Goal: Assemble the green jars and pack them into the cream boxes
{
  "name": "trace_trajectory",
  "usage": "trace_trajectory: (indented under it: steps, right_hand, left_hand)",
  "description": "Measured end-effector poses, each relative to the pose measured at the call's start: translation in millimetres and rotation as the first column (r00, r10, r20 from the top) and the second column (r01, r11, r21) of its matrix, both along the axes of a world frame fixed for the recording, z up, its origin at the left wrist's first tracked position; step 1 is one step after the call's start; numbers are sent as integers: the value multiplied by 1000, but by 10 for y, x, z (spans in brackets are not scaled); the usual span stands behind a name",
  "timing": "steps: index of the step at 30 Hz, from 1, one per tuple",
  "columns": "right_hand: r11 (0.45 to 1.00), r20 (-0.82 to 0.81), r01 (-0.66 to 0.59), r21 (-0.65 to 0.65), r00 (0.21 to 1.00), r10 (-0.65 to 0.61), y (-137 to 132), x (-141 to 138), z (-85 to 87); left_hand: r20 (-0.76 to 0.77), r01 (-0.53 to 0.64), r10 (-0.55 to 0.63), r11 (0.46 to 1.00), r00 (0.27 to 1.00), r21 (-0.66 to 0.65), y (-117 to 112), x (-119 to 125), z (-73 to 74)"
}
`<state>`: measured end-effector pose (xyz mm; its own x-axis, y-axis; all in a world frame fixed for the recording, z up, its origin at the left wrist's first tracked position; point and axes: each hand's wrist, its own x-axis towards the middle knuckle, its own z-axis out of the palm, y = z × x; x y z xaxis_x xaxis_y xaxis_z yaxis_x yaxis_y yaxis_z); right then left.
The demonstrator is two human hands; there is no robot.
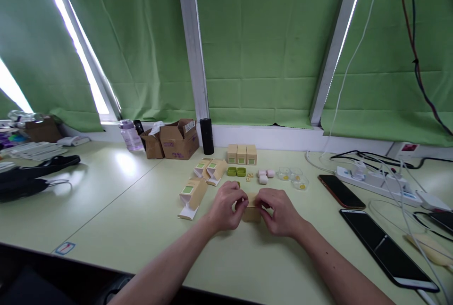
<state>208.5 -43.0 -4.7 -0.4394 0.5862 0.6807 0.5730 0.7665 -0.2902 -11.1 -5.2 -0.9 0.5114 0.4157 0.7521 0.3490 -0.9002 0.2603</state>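
Observation:
Both my hands meet over a small tan cardboard box (252, 211) resting on the pale green table (116, 201). My left hand (226, 206) curls its fingers round the box's left side. My right hand (279, 210) pinches its right side and top. An open tan box with a green label (191, 194) lies left of my left hand. Two more open boxes (210, 169) lie behind it. Three closed boxes (242, 154) stand in a row at the back. Green cases (236, 171), pink pieces (265, 175) and clear lids (295, 176) lie beyond my hands.
Two phones (385, 246) lie at the right beside a power strip (375, 182) and tangled cables. Brown cartons (179, 139), a black cylinder (206, 136) and a bottle (130, 135) stand by the window. A black strap (31, 173) lies at the far left.

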Motion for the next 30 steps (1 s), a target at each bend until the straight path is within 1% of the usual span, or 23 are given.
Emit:
trace_trajectory:
  steps: [3,6,10,13,15,17,20,23,27,30]
  right_hand:
    - [991,74,67,-119,996,-59,-13,55,63]
    - [975,123,121,-184,987,-100,-15,92,97]
    - [963,168,190,-192,973,-158,29,103,78]
    - [931,220,321,-177,934,-280,82,103,41]
    - [909,234,382,-166,911,-340,99,108,24]
    - [915,209,373,-156,918,-338,92,116,20]
    - [958,133,240,-157,966,-220,45,120,36]
    - [972,100,143,-186,987,-126,-1,102,60]
    - [964,132,152,-220,983,-125,-10,75,73]
    - [962,149,177,-208,978,-148,9,77,62]
  left_hand:
    - [-15,-170,170,984,985,-51,17,12,-3]
    - [-79,-275,269,959,960,-70,43,23,-13]
    - [-111,-326,319,944,941,-52,60,24,-34]
    - [-107,-334,328,942,939,-43,70,16,-49]
    - [-103,-348,342,936,934,-49,83,9,-56]
    - [-96,-378,370,923,924,-78,103,3,-63]
    - [-107,-396,383,904,918,-163,133,-1,-77]
    - [-147,-369,343,903,928,-222,145,4,-92]
    - [-183,-358,323,910,928,-207,127,13,-96]
    - [-173,-359,329,914,928,-188,111,16,-91]
